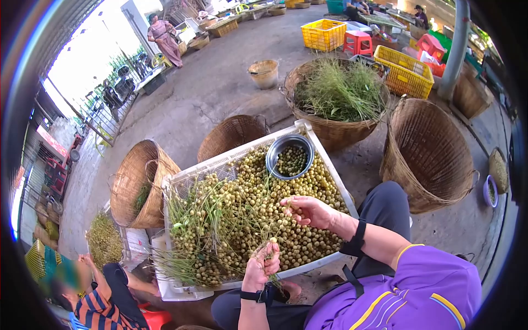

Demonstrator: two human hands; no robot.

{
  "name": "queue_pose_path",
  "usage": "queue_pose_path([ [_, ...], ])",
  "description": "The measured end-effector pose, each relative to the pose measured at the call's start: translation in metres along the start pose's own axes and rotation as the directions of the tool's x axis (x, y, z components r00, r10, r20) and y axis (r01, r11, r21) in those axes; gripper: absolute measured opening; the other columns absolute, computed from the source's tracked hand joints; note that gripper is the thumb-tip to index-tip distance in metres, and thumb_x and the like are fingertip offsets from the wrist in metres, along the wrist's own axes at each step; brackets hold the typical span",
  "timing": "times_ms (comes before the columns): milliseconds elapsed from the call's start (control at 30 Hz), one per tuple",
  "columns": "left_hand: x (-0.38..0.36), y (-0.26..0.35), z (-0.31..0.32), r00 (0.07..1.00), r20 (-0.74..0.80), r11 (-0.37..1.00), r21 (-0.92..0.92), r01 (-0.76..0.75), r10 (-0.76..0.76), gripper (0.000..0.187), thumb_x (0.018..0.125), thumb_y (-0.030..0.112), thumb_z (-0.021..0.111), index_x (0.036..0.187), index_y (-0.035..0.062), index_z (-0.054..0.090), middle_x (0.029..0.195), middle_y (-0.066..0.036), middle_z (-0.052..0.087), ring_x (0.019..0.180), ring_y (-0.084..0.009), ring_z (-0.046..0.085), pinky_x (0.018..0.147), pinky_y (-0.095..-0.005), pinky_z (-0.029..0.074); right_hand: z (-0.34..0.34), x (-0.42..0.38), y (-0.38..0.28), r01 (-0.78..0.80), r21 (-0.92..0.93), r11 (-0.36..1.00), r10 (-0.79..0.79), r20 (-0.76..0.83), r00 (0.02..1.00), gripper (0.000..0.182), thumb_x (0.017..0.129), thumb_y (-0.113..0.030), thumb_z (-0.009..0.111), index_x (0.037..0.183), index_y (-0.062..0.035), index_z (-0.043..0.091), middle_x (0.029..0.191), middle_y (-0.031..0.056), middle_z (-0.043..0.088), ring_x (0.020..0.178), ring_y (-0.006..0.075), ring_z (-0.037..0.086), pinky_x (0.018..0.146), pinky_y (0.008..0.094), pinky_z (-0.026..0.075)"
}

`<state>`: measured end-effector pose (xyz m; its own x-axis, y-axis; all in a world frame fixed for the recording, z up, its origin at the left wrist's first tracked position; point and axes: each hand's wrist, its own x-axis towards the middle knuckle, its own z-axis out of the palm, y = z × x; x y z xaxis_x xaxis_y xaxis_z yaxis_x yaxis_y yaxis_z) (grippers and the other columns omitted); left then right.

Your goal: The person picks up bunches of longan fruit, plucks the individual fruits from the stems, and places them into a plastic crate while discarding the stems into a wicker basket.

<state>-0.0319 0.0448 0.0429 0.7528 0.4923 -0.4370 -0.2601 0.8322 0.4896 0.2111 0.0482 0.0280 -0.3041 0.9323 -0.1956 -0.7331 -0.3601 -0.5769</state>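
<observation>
A white plastic tray (326, 254) in front of me is heaped with small round yellow-brown fruits (308, 236). Many of those on its left half still hang on thin green stems (190, 209). My left hand (264, 267) is closed around a sprig of green stems (278, 281) at the tray's near edge, with a pale fruit (273, 240) above its fingers. Over the loose fruits, my right hand (311, 212) has its fingers drawn together; what lies between them is too small to make out. A metal bowl (290, 157) holding smaller greenish fruits sits at the tray's far side.
Wicker baskets stand around the tray: one (140, 184) left, one (231, 136) behind, one piled with green stems (338, 91), and one (429, 157) right. A person in a striped shirt (104, 305) sits at lower left. Yellow crates (404, 71) and a bucket (264, 74) are farther back.
</observation>
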Motion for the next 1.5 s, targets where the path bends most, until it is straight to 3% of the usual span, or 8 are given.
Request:
queue_pose_path([
  [200, -0.011, -0.002, 0.013, 0.999, -0.033, 0.998, 0.052, -0.019, 0.021, 0.025, 0.092, 0.029, 0.048, 0.09, 0.0046, 0.051, 0.051, 0.006, 0.027, 0.038, -0.0041, 0.022, 0.036, -0.0198, 0.018, 0.002, -0.007, 0.004, 0.046, -0.532, 0.845, -0.112, -0.092, 0.989, 0.029, 0.093, -0.037, 0.046, 0.087, -0.0116, 0.057, 0.067, -0.0031, 0.056, 0.043, 0.0034, 0.041, 0.039, 0.0151, 0.028],
  [400, -0.028, 0.001, 0.024, 0.958, -0.193, 0.935, 0.326, -0.142, 0.212, 0.025, 0.092, 0.027, 0.051, 0.089, 0.0028, 0.055, 0.05, 0.006, 0.031, 0.038, -0.0028, 0.026, 0.035, -0.0183, 0.019, 0.0, -0.025, -0.013, -0.153, 0.316, 0.937, 0.15, 0.033, 0.988, 0.025, 0.093, -0.029, 0.04, 0.079, -0.0099, 0.048, 0.064, -0.002, 0.044, 0.041, 0.0024, 0.029, 0.033, 0.0146, 0.018],
  [667, -0.02, -0.024, 0.027, 0.806, -0.407, 0.796, 0.591, -0.126, 0.43, 0.019, 0.092, 0.024, 0.053, 0.088, 0.0072, 0.061, 0.073, 0.003, 0.059, 0.048, -0.0003, 0.039, 0.041, -0.0155, 0.03, 0.056, -0.042, 0.024, -0.33, -0.625, 0.707, 0.292, -0.167, 0.942, 0.045, 0.088, -0.051, 0.047, 0.092, -0.0087, 0.061, 0.069, -0.0035, 0.057, 0.046, 0.0013, 0.04, 0.038, 0.0157, 0.027],
  [800, -0.017, -0.037, 0.021, 0.789, -0.315, 0.666, 0.729, -0.155, 0.528, 0.017, 0.091, 0.024, 0.055, 0.087, 0.0081, 0.06, 0.073, 0.003, 0.059, 0.047, 0.0001, 0.037, 0.041, -0.017, 0.029, 0.056, -0.04, 0.036, -0.264, -0.667, 0.697, 0.242, -0.127, 0.962, 0.043, 0.087, -0.051, 0.05, 0.092, -0.0101, 0.063, 0.068, -0.0048, 0.055, 0.048, 0.0005, 0.04, 0.04, 0.0161, 0.03],
  [1200, -0.02, -0.034, 0.028, 0.795, -0.363, 0.771, 0.607, -0.195, 0.487, 0.017, 0.091, 0.024, 0.054, 0.088, 0.0078, 0.057, 0.063, 0.004, 0.052, 0.044, -0.0013, 0.036, 0.038, -0.0177, 0.025, 0.045, -0.031, 0.049, -0.339, -0.472, 0.814, 0.322, -0.119, 0.939, 0.025, 0.087, -0.033, 0.058, 0.093, -0.0088, 0.059, 0.071, -0.0039, 0.054, 0.05, 0.0009, 0.041, 0.037, 0.0145, 0.027],
  [1333, -0.016, -0.032, 0.014, 0.769, -0.41, 0.857, 0.385, -0.342, 0.491, 0.021, 0.092, 0.028, 0.051, 0.084, 0.0085, 0.053, 0.052, 0.004, 0.04, 0.039, -0.0028, 0.031, 0.034, -0.0186, 0.022, 0.036, -0.024, 0.047, -0.377, 0.086, 0.922, 0.384, -0.092, 0.919, 0.019, 0.084, -0.021, 0.056, 0.097, -0.0068, 0.055, 0.074, 0.0013, 0.055, 0.05, 0.0042, 0.044, 0.034, 0.0144, 0.027],
  [1433, -0.018, -0.028, -0.009, 0.808, -0.394, 0.898, 0.149, -0.414, 0.438, 0.023, 0.093, 0.032, 0.047, 0.084, 0.011, 0.05, 0.054, 0.003, 0.036, 0.038, -0.0057, 0.029, 0.034, -0.0199, 0.022, 0.022, -0.015, 0.033, -0.351, -0.313, 0.882, 0.282, -0.244, 0.928, 0.017, 0.084, -0.023, 0.054, 0.092, -0.0089, 0.058, 0.073, 0.0011, 0.06, 0.05, 0.0054, 0.05, 0.037, 0.0153, 0.031],
  [1500, -0.019, -0.027, -0.02, 0.844, -0.348, 0.904, 0.03, -0.426, 0.409, 0.024, 0.094, 0.036, 0.044, 0.087, 0.0132, 0.047, 0.058, 0.002, 0.037, 0.04, -0.0079, 0.032, 0.036, -0.0211, 0.026, 0.008, -0.004, 0.028, -0.342, -0.752, 0.564, 0.095, -0.352, 0.931, 0.023, 0.085, -0.026, 0.052, 0.094, -0.007, 0.061, 0.074, 0.0019, 0.062, 0.052, 0.0082, 0.054, 0.045, 0.0218, 0.041],
])
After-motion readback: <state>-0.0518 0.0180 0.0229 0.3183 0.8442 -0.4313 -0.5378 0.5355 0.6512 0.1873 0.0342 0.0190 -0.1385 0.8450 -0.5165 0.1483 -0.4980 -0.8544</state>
